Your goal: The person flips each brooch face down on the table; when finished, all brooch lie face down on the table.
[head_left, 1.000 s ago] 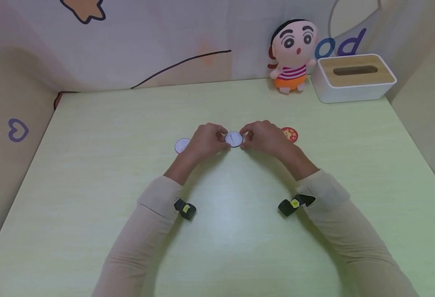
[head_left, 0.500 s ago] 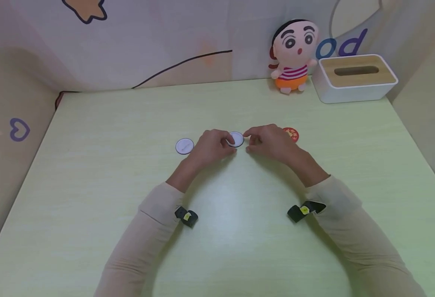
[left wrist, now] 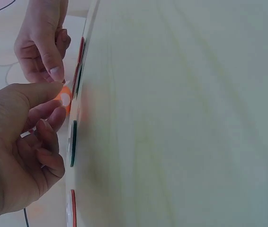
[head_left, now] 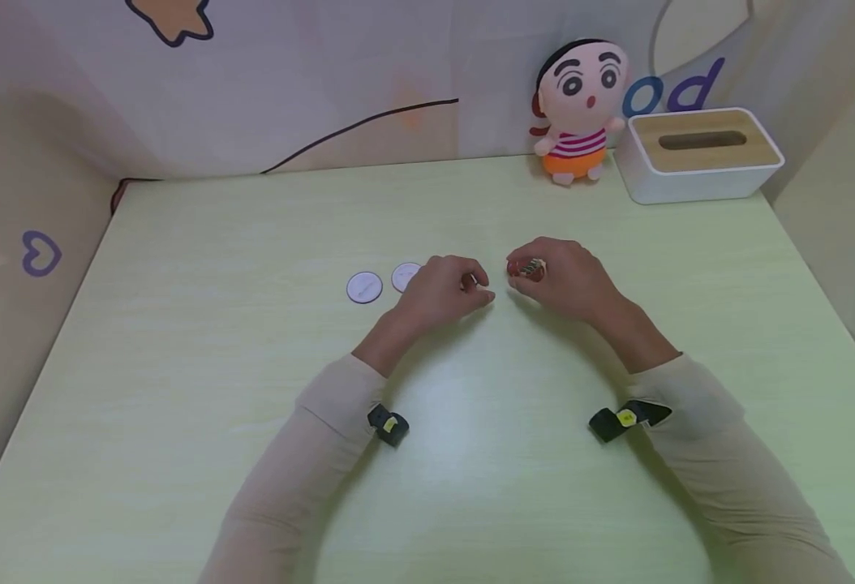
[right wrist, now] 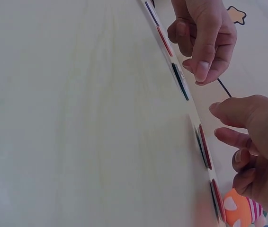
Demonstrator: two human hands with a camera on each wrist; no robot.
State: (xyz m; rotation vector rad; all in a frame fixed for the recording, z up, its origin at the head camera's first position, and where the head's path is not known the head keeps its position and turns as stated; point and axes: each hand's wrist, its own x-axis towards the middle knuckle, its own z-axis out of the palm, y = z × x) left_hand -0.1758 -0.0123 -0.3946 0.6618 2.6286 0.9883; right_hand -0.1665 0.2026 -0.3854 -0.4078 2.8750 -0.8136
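Observation:
Two round white discs with dark rims, a left one (head_left: 364, 287) and an inner one (head_left: 406, 276), lie on the table, the inner one partly covered by my left hand (head_left: 445, 288). That hand hovers with fingers loosely bent and nothing visible in them; below it in the left wrist view is a green-edged disc (left wrist: 73, 143). My right hand (head_left: 566, 276) hangs over a reddish patterned disc (head_left: 528, 269). In the right wrist view its thumb and index stand apart, just clear of a red-edged disc (right wrist: 205, 146). Another red-edged disc (right wrist: 218, 201) lies beyond.
A plush doll (head_left: 577, 113) in a striped top sits at the back of the pale green table (head_left: 252, 365). Right of it stands a white tissue box (head_left: 701, 154) with a wooden lid. Printed cloth walls border the table's back and sides.
Both hands have shifted right, off the middle white disc they were touching. The inner white disc has come into view left of my left hand; the reddish disc shows between my right fingers.

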